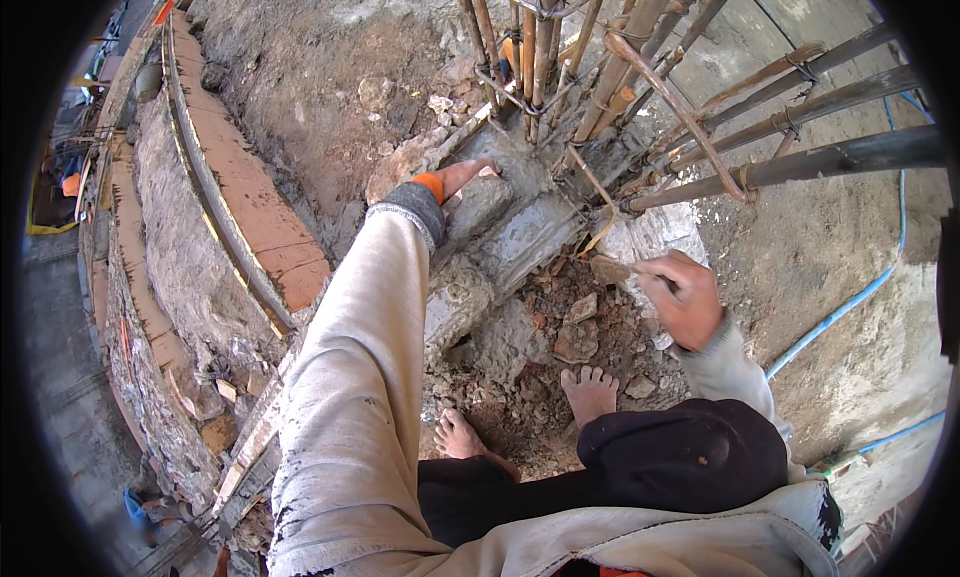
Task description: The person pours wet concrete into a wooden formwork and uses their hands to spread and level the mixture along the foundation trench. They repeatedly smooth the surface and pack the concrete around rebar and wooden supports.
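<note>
My left hand (463,181) rests on a rough grey concrete ledge (480,209), its fingers partly hidden by the orange cuff and grey sleeve end. To the right, my right hand (682,296) is curled around a small thin tool (626,267), too blurred to name exactly. The tool's far end is over broken rubble (581,307) beside a smooth wet-looking concrete face (536,236). Just beyond, a cage of tied reinforcing bars (536,59) rises from the concrete. A pale slab (652,239) lies close to my right fingers.
My bare feet (591,393) stand among loose stones. More long bars (810,161) jut out at the right, near a blue hose (832,326) on the ground. Leftward run timber formwork boards (232,194) and a soil bank (315,89). A lower paved area (67,337) lies beyond.
</note>
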### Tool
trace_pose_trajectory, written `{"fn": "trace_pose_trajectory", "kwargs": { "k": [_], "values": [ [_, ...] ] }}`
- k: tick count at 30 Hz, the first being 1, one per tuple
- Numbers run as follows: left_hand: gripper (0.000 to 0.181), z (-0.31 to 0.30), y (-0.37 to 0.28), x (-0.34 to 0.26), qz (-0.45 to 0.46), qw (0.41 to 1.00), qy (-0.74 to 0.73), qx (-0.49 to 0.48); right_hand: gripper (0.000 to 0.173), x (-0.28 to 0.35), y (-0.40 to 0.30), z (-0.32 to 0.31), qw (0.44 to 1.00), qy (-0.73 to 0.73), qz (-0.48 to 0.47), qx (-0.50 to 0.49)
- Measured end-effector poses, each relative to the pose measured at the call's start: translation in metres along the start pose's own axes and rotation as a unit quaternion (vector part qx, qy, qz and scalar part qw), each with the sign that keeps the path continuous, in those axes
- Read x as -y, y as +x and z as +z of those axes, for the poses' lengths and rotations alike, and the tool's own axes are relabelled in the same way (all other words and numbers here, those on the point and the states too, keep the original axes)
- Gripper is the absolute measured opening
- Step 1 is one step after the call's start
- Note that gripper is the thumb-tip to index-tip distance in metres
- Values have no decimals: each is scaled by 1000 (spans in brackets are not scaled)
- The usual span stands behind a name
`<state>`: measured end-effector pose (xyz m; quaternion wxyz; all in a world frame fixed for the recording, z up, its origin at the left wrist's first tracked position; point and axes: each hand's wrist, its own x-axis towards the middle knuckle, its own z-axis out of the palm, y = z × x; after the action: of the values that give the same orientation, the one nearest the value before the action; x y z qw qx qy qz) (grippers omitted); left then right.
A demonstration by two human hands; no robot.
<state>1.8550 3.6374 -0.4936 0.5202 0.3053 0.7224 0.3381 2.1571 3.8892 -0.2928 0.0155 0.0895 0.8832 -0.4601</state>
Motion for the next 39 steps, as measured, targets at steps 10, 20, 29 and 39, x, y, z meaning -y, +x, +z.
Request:
{"fn": "trace_pose_trajectory", "kwargs": {
  "k": [10,20,29,39],
  "values": [
    [27,-2,0,-10,-49,998,-42,-11,20,-9,-27,-3,998,38,32,-23],
    [27,-5,-7,-4,-14,1000,-11,-14,19,-6,-24,-3,999,-13,34,-19],
    [28,-7,-8,-8,8,1000,10,-8,18,22,12,-7,996,-85,-14,20],
    [29,-10,-8,-3,35,999,27,-9,17,38,28,-26,985,-156,-29,73]
  ]
}}
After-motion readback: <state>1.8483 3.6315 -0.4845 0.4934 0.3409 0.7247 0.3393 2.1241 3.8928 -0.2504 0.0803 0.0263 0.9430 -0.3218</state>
